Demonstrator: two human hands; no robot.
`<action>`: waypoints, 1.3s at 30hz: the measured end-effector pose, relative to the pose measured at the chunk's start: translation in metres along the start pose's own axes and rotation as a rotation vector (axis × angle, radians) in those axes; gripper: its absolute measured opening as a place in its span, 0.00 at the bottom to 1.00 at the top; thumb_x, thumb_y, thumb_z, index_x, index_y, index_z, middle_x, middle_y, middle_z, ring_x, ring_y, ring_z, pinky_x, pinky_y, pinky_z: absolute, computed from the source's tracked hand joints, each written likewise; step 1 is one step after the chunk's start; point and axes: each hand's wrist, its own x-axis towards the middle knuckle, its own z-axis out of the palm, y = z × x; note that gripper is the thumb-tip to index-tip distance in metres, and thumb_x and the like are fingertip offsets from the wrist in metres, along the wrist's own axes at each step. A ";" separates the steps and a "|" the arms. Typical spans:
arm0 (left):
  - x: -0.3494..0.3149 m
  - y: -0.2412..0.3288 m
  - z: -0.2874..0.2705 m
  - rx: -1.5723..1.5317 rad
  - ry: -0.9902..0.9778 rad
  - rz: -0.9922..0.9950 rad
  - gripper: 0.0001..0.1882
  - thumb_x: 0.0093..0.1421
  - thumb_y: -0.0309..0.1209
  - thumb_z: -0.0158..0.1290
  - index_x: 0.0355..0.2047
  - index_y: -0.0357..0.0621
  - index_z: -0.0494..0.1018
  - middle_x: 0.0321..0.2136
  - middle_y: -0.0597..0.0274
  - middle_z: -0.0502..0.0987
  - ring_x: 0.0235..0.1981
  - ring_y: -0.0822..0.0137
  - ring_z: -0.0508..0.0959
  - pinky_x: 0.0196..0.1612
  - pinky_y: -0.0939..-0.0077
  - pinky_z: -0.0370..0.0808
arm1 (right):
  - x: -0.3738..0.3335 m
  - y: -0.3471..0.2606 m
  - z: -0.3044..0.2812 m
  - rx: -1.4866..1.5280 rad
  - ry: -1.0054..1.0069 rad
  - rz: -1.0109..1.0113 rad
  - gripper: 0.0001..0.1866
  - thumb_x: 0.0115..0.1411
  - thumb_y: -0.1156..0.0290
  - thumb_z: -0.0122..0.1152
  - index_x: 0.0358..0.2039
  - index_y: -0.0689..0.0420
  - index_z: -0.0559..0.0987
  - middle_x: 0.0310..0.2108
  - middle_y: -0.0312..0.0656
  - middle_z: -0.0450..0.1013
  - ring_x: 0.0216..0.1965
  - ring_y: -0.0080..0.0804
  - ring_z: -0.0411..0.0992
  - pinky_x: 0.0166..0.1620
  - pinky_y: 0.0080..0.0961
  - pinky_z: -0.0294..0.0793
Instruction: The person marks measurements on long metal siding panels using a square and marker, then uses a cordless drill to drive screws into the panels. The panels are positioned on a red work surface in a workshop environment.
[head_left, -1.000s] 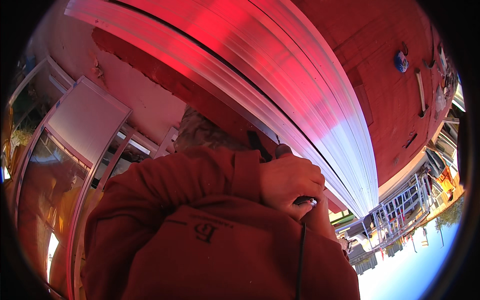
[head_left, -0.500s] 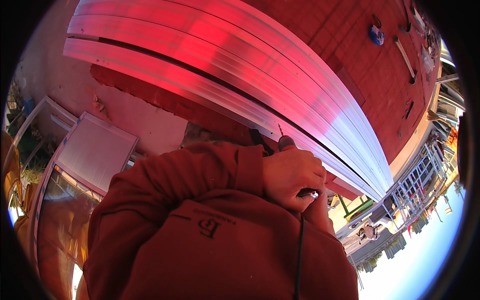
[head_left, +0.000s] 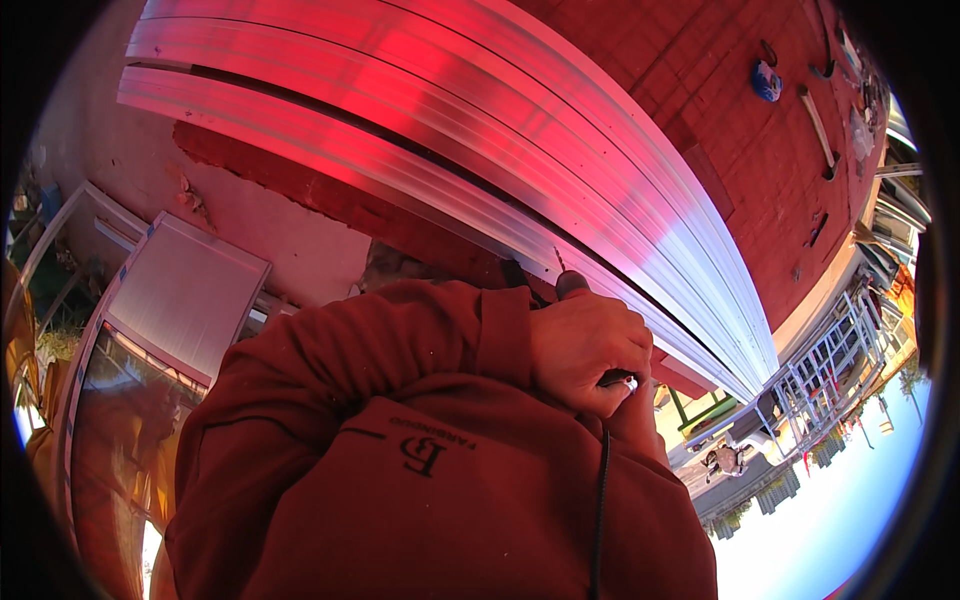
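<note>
My left hand (head_left: 588, 345) reaches across my chest and is closed over a corded power drill, whose dark nose (head_left: 571, 283) and thin bit (head_left: 559, 259) stick out beyond the knuckles. The bit's tip appears against the nearest of several long silvery metal profiles (head_left: 440, 185); whether it has entered the metal I cannot tell. Behind and below the left hand, my right hand (head_left: 642, 420) shows only as a strip of skin near the drill's handle, its fingers hidden. A black cord (head_left: 601, 500) hangs down from the drill along my red sweatshirt.
Red planks (head_left: 690, 90) lie beyond the profiles, carrying a blue-and-white item (head_left: 767, 82) and a long-handled tool (head_left: 818, 125). At left stands a framed panel (head_left: 190, 295) with a pale sheet and glass. Metal railings (head_left: 835, 360) stand at right.
The view has shifted slightly, so the profiles and planks sit a little differently in it. Both hands and the drill keep nearly the same place by the nearest profile.
</note>
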 end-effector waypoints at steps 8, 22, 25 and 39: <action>0.003 -0.002 0.000 -0.026 0.032 0.001 0.10 0.47 0.27 0.60 0.32 0.48 0.81 0.35 0.62 0.82 0.39 0.54 0.81 0.39 0.61 0.77 | 0.004 -0.004 -0.003 -0.050 -0.028 -0.016 0.18 0.46 0.73 0.74 0.40 0.56 0.82 0.36 0.51 0.81 0.38 0.54 0.81 0.38 0.40 0.79; 0.004 -0.010 -0.007 -0.122 0.110 0.023 0.14 0.44 0.30 0.60 0.35 0.47 0.81 0.37 0.60 0.81 0.38 0.51 0.81 0.38 0.58 0.77 | 0.011 -0.012 -0.020 -0.247 -0.143 -0.011 0.18 0.46 0.73 0.73 0.40 0.56 0.82 0.35 0.51 0.80 0.37 0.57 0.80 0.37 0.43 0.79; 0.003 -0.015 -0.006 -0.126 0.150 0.063 0.15 0.46 0.32 0.61 0.36 0.46 0.80 0.38 0.58 0.81 0.38 0.50 0.81 0.38 0.57 0.77 | 0.015 -0.019 -0.027 -0.311 -0.179 -0.087 0.17 0.46 0.72 0.73 0.38 0.55 0.81 0.34 0.51 0.79 0.35 0.59 0.78 0.34 0.46 0.77; -0.005 -0.023 -0.007 -0.214 0.147 0.106 0.16 0.47 0.32 0.63 0.38 0.44 0.79 0.39 0.57 0.79 0.39 0.49 0.79 0.40 0.55 0.76 | 0.021 -0.046 -0.021 -0.367 -0.180 -0.092 0.20 0.45 0.70 0.74 0.40 0.54 0.80 0.33 0.49 0.78 0.34 0.56 0.78 0.34 0.45 0.77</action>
